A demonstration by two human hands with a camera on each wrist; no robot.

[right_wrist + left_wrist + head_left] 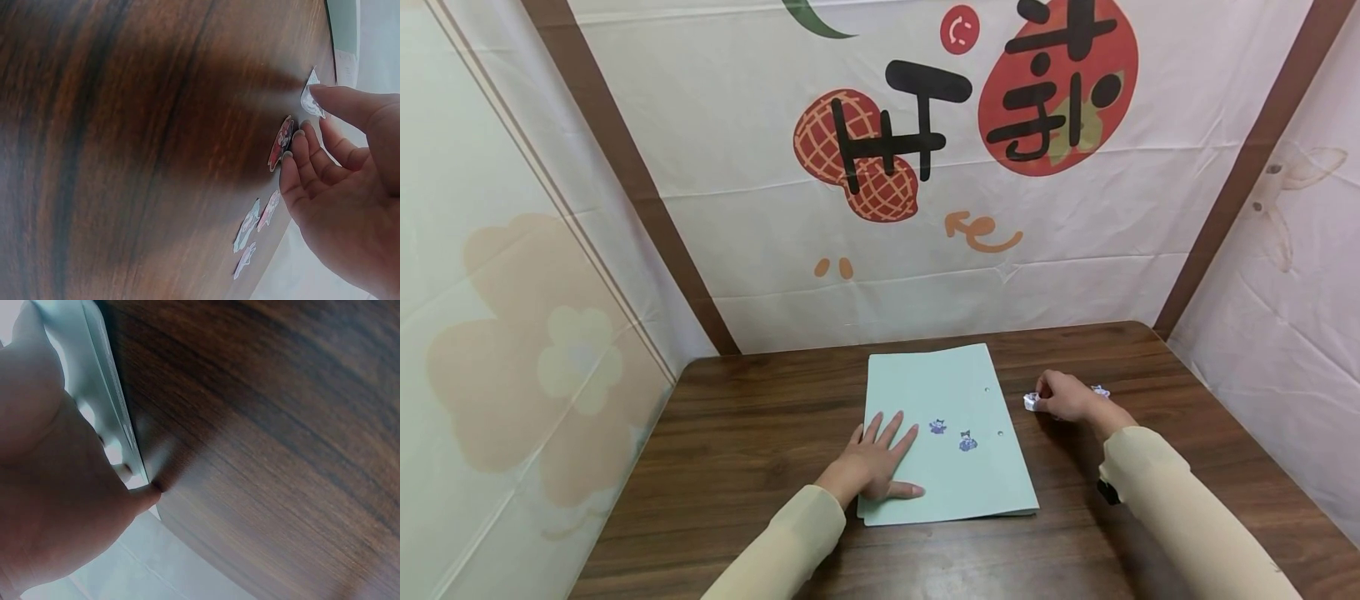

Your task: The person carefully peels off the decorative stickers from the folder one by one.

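Observation:
A pale mint-green folder [940, 492] lies on the wooden table, with two small purple cartoon stickers [967, 442] on its cover. Fingers spread, my left hand [876, 467] rests on the folder's left part; in the left wrist view the little finger reaches past its edge. To the right of the folder, my right hand [1067, 396] pinches a whitish cut-out sticker [311, 97] between thumb and index finger. A red and black sticker [281, 144] lies on the table by the other fingertips of that hand.
Several more cut-out stickers [247, 225] lie on the table beyond the right hand, partly hidden by it in the head view. Two small holes show near the folder's right edge. A printed cloth [925, 283] hangs behind the wooden table [760, 433].

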